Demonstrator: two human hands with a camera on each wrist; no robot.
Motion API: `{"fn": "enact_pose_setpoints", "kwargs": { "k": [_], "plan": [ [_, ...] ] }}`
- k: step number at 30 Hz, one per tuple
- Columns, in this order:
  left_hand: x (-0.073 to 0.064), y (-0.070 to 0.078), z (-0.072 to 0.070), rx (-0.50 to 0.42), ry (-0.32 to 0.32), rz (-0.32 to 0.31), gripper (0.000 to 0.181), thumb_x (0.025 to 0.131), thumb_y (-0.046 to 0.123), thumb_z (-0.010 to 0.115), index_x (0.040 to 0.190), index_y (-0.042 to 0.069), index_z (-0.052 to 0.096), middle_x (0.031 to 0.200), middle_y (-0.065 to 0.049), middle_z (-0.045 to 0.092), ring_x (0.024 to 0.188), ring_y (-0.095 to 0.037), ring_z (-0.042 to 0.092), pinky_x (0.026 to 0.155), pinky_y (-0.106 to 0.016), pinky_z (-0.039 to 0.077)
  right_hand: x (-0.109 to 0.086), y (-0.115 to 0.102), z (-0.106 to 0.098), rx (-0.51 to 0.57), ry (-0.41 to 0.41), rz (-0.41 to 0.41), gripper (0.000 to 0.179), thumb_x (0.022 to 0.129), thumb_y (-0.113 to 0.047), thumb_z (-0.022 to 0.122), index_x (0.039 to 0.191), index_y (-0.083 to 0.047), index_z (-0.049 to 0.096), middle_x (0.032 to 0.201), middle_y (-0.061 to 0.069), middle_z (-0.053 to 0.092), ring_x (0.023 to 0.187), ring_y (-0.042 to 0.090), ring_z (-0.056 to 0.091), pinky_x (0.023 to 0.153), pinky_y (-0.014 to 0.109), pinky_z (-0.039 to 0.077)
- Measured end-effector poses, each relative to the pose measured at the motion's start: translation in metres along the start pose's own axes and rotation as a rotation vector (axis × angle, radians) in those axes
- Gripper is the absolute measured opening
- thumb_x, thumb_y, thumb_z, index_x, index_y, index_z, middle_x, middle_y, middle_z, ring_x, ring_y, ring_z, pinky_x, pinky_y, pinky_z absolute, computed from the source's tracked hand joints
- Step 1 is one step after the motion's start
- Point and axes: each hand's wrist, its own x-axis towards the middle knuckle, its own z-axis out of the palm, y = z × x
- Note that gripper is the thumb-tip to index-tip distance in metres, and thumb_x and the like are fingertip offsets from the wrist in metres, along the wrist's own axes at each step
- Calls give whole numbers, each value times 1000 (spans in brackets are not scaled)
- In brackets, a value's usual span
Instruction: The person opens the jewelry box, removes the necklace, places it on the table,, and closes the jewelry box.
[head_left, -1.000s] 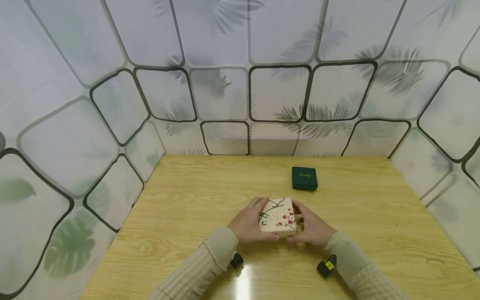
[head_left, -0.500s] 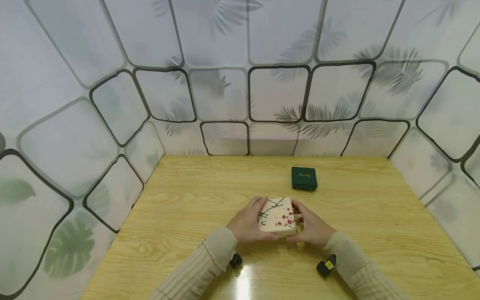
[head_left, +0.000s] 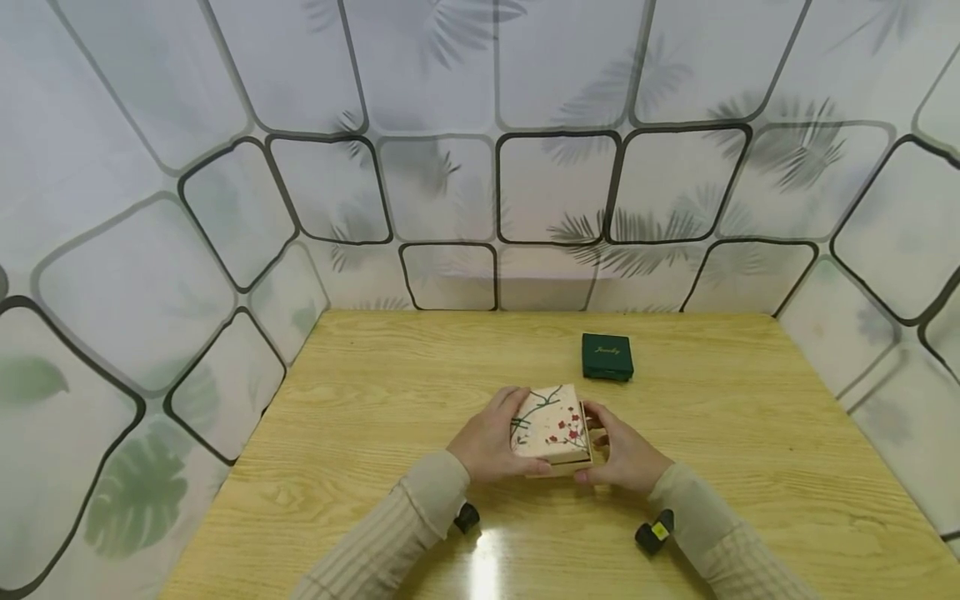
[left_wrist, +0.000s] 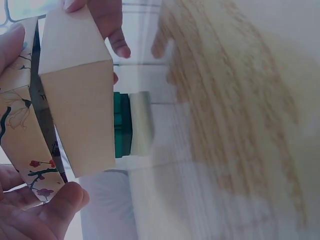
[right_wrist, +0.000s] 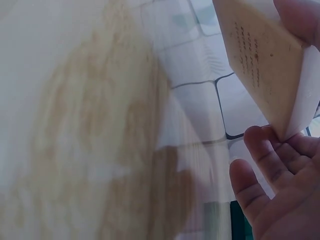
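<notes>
A cream cardboard box with green stems and red blossoms is held between both hands. Its patterned lid (head_left: 542, 423) is lifted askew from the plain base (head_left: 564, 469), with a dark gap along the seam. My left hand (head_left: 489, 439) grips the lid (left_wrist: 20, 127), fingers on the far edge and thumb along the near side. From the right, my right hand (head_left: 628, 450) pinches the plain base (left_wrist: 80, 112) between thumb and fingertips. Small print covers the base's underside (right_wrist: 262, 70) in the right wrist view. What the box contains is hidden.
A dark green jewelry box (head_left: 607, 357) with gold script sits on the wooden table (head_left: 390, 375) behind the hands. Patterned curtains (head_left: 558, 187) rise beyond the table's far and side edges. Small black wrist devices (head_left: 654, 532) hang under the sleeves.
My left hand has shifted up and left with the lid. A gap has opened between lid and base, which stays in my right hand. The green box has not moved.
</notes>
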Motion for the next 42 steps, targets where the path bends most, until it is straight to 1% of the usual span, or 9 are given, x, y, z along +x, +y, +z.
{"fn": "enact_pose_setpoints", "kwargs": {
  "k": [5, 12, 16, 20, 26, 31, 38, 42],
  "plan": [
    [-1, -2, -4, -9, 5, -9, 121, 61, 76, 71, 153, 14, 22, 151, -1, 31, 124, -19, 47, 103, -36, 41, -1, 1, -2, -27, 14, 15, 110, 69, -35, 87, 150, -2, 20, 140, 13, 40, 119, 29, 45, 96, 49, 43],
    [-6, -8, -11, 7, 30, -15, 119, 63, 73, 73, 153, 14, 22, 148, -2, 34, 120, -19, 50, 101, -37, 43, -3, 1, -4, -68, 31, -16, 110, 70, -38, 86, 150, -1, 20, 141, 14, 41, 117, 28, 46, 95, 49, 45],
    [-9, -16, -15, 9, 51, -19, 119, 63, 74, 73, 152, 11, 24, 147, -3, 35, 120, -21, 50, 100, -38, 43, -5, 2, -6, -82, 45, -29, 110, 70, -37, 86, 150, 0, 21, 139, 13, 43, 115, 27, 48, 93, 46, 47],
    [-13, -25, -20, 48, 82, -32, 118, 63, 75, 72, 151, 11, 26, 146, -4, 36, 122, -21, 48, 101, -38, 43, -5, 3, -7, -84, 55, -55, 108, 70, -33, 87, 150, -1, 22, 137, 11, 46, 114, 27, 48, 91, 45, 48],
    [-22, -38, -30, 65, 131, -62, 114, 63, 65, 80, 151, 11, 29, 145, -3, 39, 123, -21, 46, 102, -40, 41, -6, 5, -9, -77, 59, -89, 106, 69, -27, 88, 149, -1, 23, 134, 10, 47, 112, 27, 48, 86, 44, 48],
    [-29, -51, -36, 84, 151, -106, 114, 63, 62, 81, 151, 11, 29, 147, -5, 38, 125, -24, 44, 104, -43, 39, -7, 5, -9, -76, 67, -95, 105, 70, -25, 88, 149, -2, 24, 133, 9, 48, 110, 25, 48, 84, 42, 49],
    [-42, -77, -46, 103, 180, -168, 112, 66, 62, 79, 150, 7, 31, 148, -12, 37, 131, -29, 39, 106, -46, 37, -8, 6, -10, -83, 73, -90, 104, 69, -25, 88, 150, -7, 25, 133, 7, 48, 110, 25, 47, 84, 42, 48],
    [-51, -92, -53, 109, 186, -200, 111, 68, 62, 78, 150, 4, 30, 148, -15, 36, 133, -32, 37, 106, -49, 36, -9, 6, -11, -86, 78, -79, 105, 69, -26, 88, 150, -6, 24, 133, 8, 49, 110, 25, 48, 85, 43, 48]
  ]
}}
